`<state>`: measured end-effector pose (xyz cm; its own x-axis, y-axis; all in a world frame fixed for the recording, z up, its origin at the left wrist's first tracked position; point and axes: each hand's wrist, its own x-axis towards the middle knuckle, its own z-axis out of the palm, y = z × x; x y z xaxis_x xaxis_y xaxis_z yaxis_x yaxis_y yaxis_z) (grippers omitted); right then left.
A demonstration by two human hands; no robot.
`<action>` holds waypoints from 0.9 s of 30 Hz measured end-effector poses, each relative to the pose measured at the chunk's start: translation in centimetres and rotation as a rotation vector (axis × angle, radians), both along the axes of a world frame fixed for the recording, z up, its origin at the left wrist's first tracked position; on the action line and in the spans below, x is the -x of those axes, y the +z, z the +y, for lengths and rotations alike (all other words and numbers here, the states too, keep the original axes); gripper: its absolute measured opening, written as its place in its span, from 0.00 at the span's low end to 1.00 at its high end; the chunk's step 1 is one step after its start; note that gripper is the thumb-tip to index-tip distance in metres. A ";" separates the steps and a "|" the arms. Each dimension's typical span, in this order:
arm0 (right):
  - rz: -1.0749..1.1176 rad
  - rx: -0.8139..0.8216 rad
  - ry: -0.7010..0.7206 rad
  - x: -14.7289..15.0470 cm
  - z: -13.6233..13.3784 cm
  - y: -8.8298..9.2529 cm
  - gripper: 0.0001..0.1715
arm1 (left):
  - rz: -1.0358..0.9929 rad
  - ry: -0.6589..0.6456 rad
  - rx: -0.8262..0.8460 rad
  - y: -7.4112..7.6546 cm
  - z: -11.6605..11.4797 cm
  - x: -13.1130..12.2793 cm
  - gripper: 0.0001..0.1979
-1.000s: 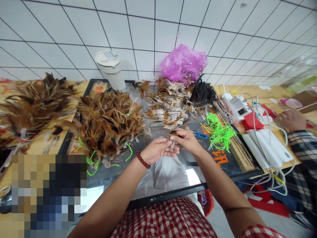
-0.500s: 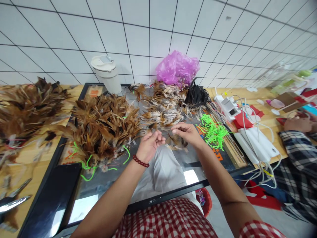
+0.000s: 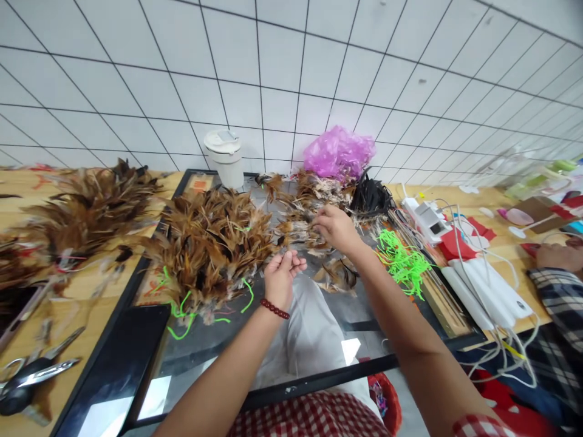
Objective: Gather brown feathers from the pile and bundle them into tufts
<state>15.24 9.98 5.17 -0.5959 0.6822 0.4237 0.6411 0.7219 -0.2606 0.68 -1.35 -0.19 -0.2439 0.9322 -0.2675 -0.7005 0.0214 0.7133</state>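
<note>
A second ago both hands met low in the middle; now they are apart. The right hand [image 3: 336, 227] has gone up to the fluffy brown-and-white feather pile [image 3: 298, 230] in the upper centre, its fingers bent together at the near edge; whether they pinch feathers cannot be told. The left hand [image 3: 281, 276] remains at centre, thumb and fingers drawn in, a small dark-brown feather tuft [image 3: 282, 239] just above the fingertips, its hold unclear. A loose brown feather clump [image 3: 337, 275] lies right of centre. The work seems between two handfuls.
</note>
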 end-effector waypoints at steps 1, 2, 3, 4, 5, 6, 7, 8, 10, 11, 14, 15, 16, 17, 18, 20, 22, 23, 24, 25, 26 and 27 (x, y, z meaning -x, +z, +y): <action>0.157 0.026 -0.025 -0.3 -0.4 0.1 0.10 | -0.008 -0.014 0.006 0.1 0.0 0.0 0.14; 0.325 0.078 -0.055 -0.6 -0.9 0.2 0.08 | -0.017 -0.030 0.015 0.2 -0.1 0.1 0.14; 0.487 0.167 -0.085 -0.8 -1.5 0.2 0.07 | -0.029 -0.049 0.029 0.4 -0.1 0.2 0.13; 0.636 0.291 -0.111 -0.9 -2.0 0.2 0.08 | -0.043 -0.074 0.051 0.6 -0.1 0.2 0.12; 0.762 0.439 -0.131 -0.9 -2.6 0.0 0.10 | -0.057 -0.102 0.078 0.8 -0.1 0.4 0.11; 0.861 0.598 -0.144 -0.8 -3.2 -0.1 0.12 | -0.071 -0.133 0.109 0.9 -0.1 0.5 0.10; 0.927 0.751 -0.150 -0.6 -3.7 -0.4 0.14 | -0.081 -0.168 0.138 1.1 -0.1 0.6 0.09; 0.967 0.880 -0.153 -0.3 -4.3 -0.6 0.15 | -0.090 -0.202 0.160 1.2 -0.1 0.8 0.08; 0.993 1.036 -0.157 0.4 -5.3 -1.2 0.17 | -0.106 -0.260 0.189 1.3 0.0 1.1 0.05; 0.997 1.071 -0.160 0.8 -5.7 -1.6 0.17 | -0.111 -0.285 0.200 1.3 0.1 1.3 0.05; 1.039 1.083 -0.168 1.7 -6.5 -2.6 0.18 | -0.098 -0.349 0.236 1.4 0.2 1.5 0.04; 1.055 1.075 -0.166 1.9 -6.6 -2.9 0.18 | -0.086 -0.368 0.244 1.4 0.2 1.6 0.04; 1.066 1.065 -0.162 2.1 -6.7 -3.1 0.17 | -0.075 -0.386 0.248 1.5 0.2 1.6 0.04; 1.071 1.048 -0.156 2.2 -6.7 -3.4 0.17 | -0.065 -0.401 0.249 1.6 0.2 1.6 0.04; 1.069 1.025 -0.150 2.2 -6.7 -3.5 0.17 | -0.057 -0.414 0.248 1.6 0.1 1.6 0.04; 1.053 0.970 -0.143 2.2 -6.8 -3.7 0.15 | -0.039 -0.441 0.240 1.7 0.1 1.6 0.05; 1.024 0.932 -0.141 2.2 -6.8 -3.8 0.14 | -0.017 -0.461 0.230 1.6 0.0 1.6 0.07; 1.009 0.918 -0.141 2.2 -6.9 -3.9 0.14 | -0.004 -0.474 0.223 1.6 0.0 1.6 0.07; 0.995 0.906 -0.140 2.3 -6.9 -3.9 0.13 | 0.009 -0.488 0.214 1.5 -0.1 1.6 0.08; 0.982 0.892 -0.140 2.3 -6.9 -4.1 0.13 | 0.024 -0.505 0.205 1.4 -0.1 1.5 0.09; 0.968 0.876 -0.141 2.3 -7.0 -4.2 0.13 | 0.040 -0.523 0.197 1.4 -0.1 1.5 0.09; 0.952 0.861 -0.141 2.3 -7.0 -4.3 0.13 | 0.055 -0.541 0.191 1.3 -0.2 1.4 0.09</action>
<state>12.96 2.98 0.83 -0.2047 0.9782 0.0350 0.0032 0.0364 -0.9993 -0.74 -1.51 1.14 0.2361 0.8645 -0.4437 -0.5159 0.4985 0.6967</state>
